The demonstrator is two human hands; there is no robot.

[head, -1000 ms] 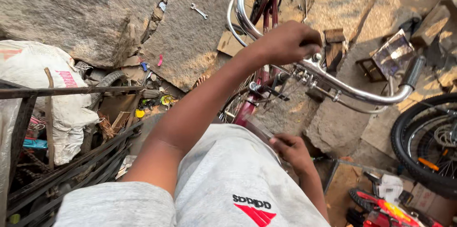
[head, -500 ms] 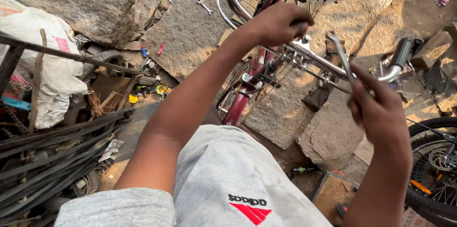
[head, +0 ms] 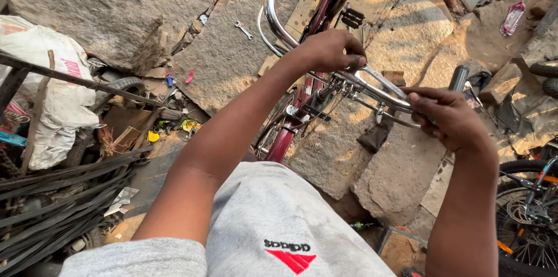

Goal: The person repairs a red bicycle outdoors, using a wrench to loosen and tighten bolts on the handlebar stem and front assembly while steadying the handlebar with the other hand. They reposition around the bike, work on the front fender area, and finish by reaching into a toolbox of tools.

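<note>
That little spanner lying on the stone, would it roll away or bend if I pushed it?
The spanner looks flat and metal, so it would probably slide and scrape rather than roll. It lies on rough grey stone, which would likely stop it soon. It seems stiff, so bending is unlikely, and probably heavy for its small size.

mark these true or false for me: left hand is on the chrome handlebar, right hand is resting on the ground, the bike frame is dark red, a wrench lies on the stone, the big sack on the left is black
1. The left hand grips the curved chrome bicycle handlebar: true.
2. The right hand rests on the ground: false, it is raised at the handlebar's right part.
3. The bicycle frame is dark red: true.
4. A small metal wrench lies on the grey stone slab: true.
5. The big sack is black: false, it is white.
</note>
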